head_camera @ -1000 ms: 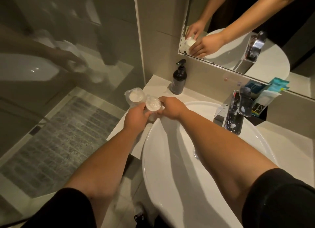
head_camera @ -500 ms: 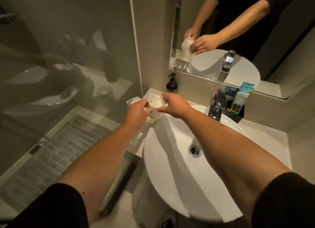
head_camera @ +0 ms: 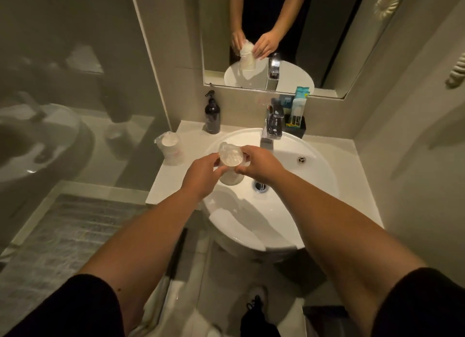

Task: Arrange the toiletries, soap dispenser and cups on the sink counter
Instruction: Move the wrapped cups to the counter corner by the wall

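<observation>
Over the left side of the white basin (head_camera: pixel 289 226), my left hand (head_camera: pixel 201 178) and my right hand (head_camera: pixel 259 165) both grip a plastic-wrapped cup (head_camera: pixel 230 160). A second wrapped cup (head_camera: pixel 169 147) stands upright on the counter (head_camera: pixel 166 185) to the left of the basin. The dark soap dispenser (head_camera: pixel 212 116) stands at the back left corner of the counter. A black holder with toiletries (head_camera: pixel 297 120) sits behind the tap (head_camera: pixel 273 125), against the wall.
A mirror (head_camera: pixel 276 34) above the counter reflects my hands and the cup. A glass shower screen (head_camera: pixel 75 84) stands to the left, with a grey mat (head_camera: pixel 63 236) on the floor below. The counter's right side (head_camera: pixel 352 165) ends at a wall.
The wrapped cup in my hands has moved from the counter's left edge to over the basin. The other cup stays on the counter. The camera has pulled back and looks more downward.
</observation>
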The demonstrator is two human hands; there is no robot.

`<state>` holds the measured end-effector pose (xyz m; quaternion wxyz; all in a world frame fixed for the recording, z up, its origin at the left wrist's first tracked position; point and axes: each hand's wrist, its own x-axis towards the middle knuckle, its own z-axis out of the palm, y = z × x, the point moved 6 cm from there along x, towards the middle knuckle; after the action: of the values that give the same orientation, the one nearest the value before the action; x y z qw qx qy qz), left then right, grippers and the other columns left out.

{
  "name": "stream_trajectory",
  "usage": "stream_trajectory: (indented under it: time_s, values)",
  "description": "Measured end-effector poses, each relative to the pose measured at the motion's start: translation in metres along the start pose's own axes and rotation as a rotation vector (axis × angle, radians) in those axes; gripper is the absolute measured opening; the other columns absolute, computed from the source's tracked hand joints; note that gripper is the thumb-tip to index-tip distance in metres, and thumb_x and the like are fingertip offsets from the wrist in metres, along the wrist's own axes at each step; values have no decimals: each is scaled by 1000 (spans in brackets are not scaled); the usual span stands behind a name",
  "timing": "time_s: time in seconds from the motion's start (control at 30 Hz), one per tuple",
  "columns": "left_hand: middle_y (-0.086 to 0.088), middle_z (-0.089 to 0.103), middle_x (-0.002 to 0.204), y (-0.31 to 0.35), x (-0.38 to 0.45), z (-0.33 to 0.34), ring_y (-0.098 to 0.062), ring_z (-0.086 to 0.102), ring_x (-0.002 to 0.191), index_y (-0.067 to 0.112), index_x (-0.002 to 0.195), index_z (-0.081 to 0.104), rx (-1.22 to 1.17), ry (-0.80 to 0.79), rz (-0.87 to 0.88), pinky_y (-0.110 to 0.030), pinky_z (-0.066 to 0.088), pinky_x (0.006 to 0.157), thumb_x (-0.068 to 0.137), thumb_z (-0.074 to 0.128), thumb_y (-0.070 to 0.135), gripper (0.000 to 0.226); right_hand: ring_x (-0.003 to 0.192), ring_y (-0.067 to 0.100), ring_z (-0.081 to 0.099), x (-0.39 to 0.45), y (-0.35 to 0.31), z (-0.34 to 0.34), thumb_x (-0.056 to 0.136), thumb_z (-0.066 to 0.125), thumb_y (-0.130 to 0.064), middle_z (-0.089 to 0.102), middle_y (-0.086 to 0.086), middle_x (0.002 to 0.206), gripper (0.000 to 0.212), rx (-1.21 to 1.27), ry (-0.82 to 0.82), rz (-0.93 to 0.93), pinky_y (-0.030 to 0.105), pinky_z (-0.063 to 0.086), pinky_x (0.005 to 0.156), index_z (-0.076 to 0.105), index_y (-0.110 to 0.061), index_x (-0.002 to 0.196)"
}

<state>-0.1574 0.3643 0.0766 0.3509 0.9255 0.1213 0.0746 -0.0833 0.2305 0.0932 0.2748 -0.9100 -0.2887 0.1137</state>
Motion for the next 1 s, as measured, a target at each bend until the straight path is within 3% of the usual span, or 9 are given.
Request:
stream_trajectory:
  time_s: [0.1,0.23,0.6,0.8,1.0]
  values:
    - [0,68,118,20,-3,17,-18,62,106,19,124,60,-3,-34,55,-25,44,85,90,63,34,37,102,24,61,-24,16,-14,76,77,-26,68,5,117,53,15,42,60,32,48,84,61,-16,125]
    - [0,69,112,47,-2,41,-18,63,104,17,118,62,-19,-88,139,-31,49,85,90,63,32,32,97,20,60,-49,40,-33,77,76,-22,68,2,111,45,55,86,116,27,41,76,64,-16,120]
    - [-1,69,114,124,37,106,-20,63,103,18,121,61,-15,-203,274,-34,50,85,90,61,38,37,101,24,61,-78,111,-93,81,74,-25,68,6,115,43,36,217,272,38,51,88,63,-15,121]
    - [-2,68,115,175,86,142,-21,62,104,18,121,60,3,-188,346,-34,48,83,91,59,38,36,93,20,59,-55,171,-138,80,71,-19,68,4,107,38,83,274,292,29,44,78,65,-14,117]
    - [-1,69,112,204,147,191,-21,63,101,19,119,61,-1,-200,309,-37,51,82,91,57,38,34,91,16,58,-10,236,-169,80,69,-18,65,-2,100,38,98,228,315,25,41,73,64,-17,118]
